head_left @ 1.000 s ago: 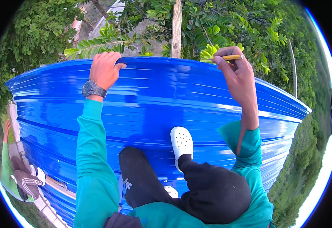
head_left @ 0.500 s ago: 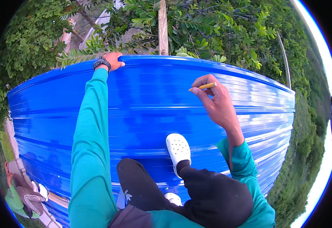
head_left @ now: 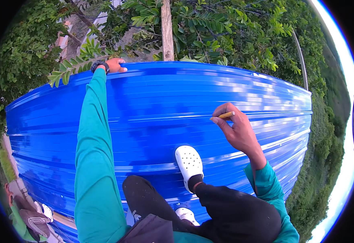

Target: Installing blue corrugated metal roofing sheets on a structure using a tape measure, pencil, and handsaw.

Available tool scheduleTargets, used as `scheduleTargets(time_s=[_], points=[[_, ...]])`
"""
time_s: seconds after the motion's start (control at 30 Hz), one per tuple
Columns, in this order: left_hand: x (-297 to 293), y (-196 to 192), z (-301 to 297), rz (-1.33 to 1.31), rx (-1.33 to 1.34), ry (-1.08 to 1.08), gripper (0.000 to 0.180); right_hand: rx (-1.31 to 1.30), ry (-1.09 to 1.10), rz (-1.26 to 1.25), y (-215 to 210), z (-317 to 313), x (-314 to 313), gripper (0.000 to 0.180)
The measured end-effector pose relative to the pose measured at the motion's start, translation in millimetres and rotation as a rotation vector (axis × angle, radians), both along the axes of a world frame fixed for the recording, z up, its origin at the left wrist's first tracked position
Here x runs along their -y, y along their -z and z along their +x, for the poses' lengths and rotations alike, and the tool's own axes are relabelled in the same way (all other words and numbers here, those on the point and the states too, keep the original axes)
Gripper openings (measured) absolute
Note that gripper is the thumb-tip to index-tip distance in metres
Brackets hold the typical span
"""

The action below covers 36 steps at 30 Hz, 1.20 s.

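Blue corrugated metal roofing sheet [head_left: 152, 121] fills the middle of the view, its ribs running left to right beneath the person. The right hand [head_left: 237, 131] hovers just above the sheet with its fingers [head_left: 221, 121] curled together and pinched on a short yellow pencil [head_left: 226, 115]. The pencil lies roughly level, its long axis following the ribs, one end poking out to the right of the thumb; whether its tip touches the metal cannot be told.

The left hand [head_left: 114, 65] is stretched far out along a teal sleeve [head_left: 92, 154], its fingers folded over the far upper edge of the sheet and clamped on that edge; a dark wristwatch [head_left: 100, 65] sits at the wrist. From these fingers the pencil lies well away, down and to the right, so the right hand is much the nearer to the open face of the sheet, and the far edge lies up and beyond the pencil-holding fingers.

Just below the right-hand fingers a white perforated clog [head_left: 189, 162] rests flat on the sheet, toe pointing up the slope, below it a knee in black trousers. A wooden post [head_left: 167, 30] rises behind the far edge, among green leafy branches [head_left: 225, 28]. No container shows anywhere. At the lower left, beyond the sheet's edge, another person [head_left: 25, 212] stands on the ground.
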<state>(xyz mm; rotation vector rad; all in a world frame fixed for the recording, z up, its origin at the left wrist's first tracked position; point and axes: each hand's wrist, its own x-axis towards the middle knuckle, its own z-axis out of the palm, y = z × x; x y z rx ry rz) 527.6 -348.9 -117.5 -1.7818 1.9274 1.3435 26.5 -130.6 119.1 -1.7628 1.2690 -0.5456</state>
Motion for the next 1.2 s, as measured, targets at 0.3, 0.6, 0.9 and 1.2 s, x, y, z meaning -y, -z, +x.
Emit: scheduleTargets(time_s=[0.3,0.6,0.9,1.2], points=[[-4,13,-2,-0.03,-0.041,-0.138,0.055,0.048,-0.064,0.011,1,18,2,0.013],[-13,21,-7,-0.18,-0.119,-0.338,0.04,0.045,-0.053,0.013,10,21,3,0.014],[-28,-16,-14,-0.457,0.041,-0.245,0.032,0.109,-0.019,-0.036,-5,27,15,0.012],[-127,-168,-49,-0.929,0.172,-0.158,0.025,0.061,-0.45,0.123,-55,50,1,0.011]])
